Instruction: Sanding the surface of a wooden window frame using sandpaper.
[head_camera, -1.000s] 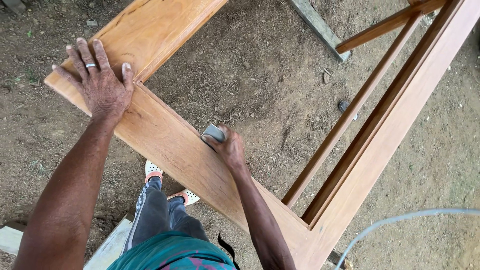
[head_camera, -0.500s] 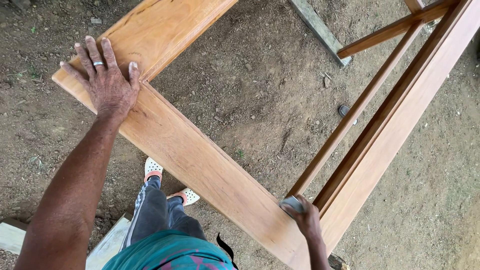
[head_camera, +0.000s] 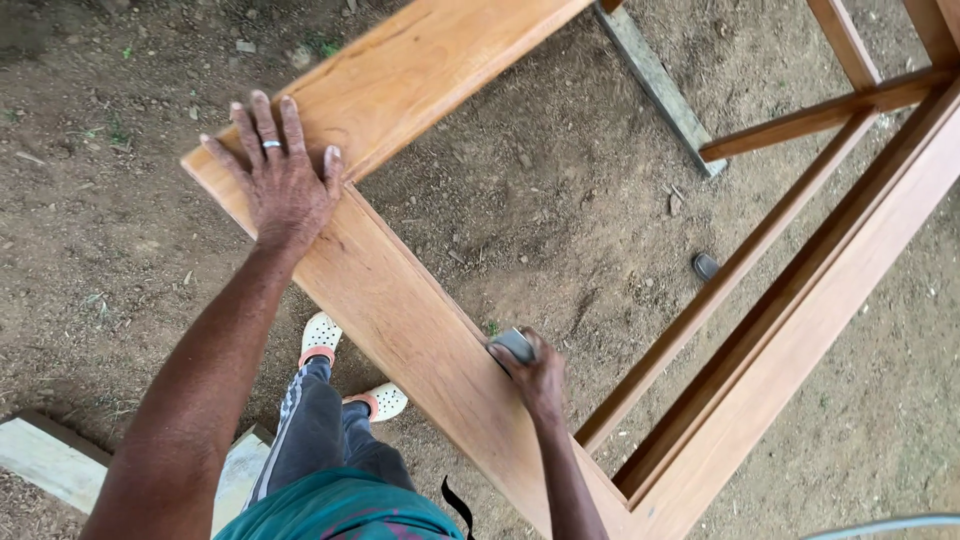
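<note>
A large wooden door frame (head_camera: 400, 300) of orange-brown boards lies raised over bare earth. My left hand (head_camera: 283, 178) is pressed flat, fingers spread, on its near left corner joint; a ring sits on one finger. My right hand (head_camera: 537, 375) grips a small grey sanding block (head_camera: 513, 345) against the inner edge of the near rail, about halfway along it. Below the rail I see my legs and white clogs (head_camera: 320, 335).
Thin inner rails (head_camera: 740, 265) and a cross piece (head_camera: 800, 122) run along the frame's right side. A grey plank (head_camera: 655, 80) lies on the dirt under the far part. Pale timber blocks (head_camera: 50, 460) rest at the lower left. A small dark object (head_camera: 705, 266) lies on the ground.
My right hand with the block slid down the rail toward the right corner, then came back up toward the middle. My left hand stayed on the corner; the view shifted slightly.
</note>
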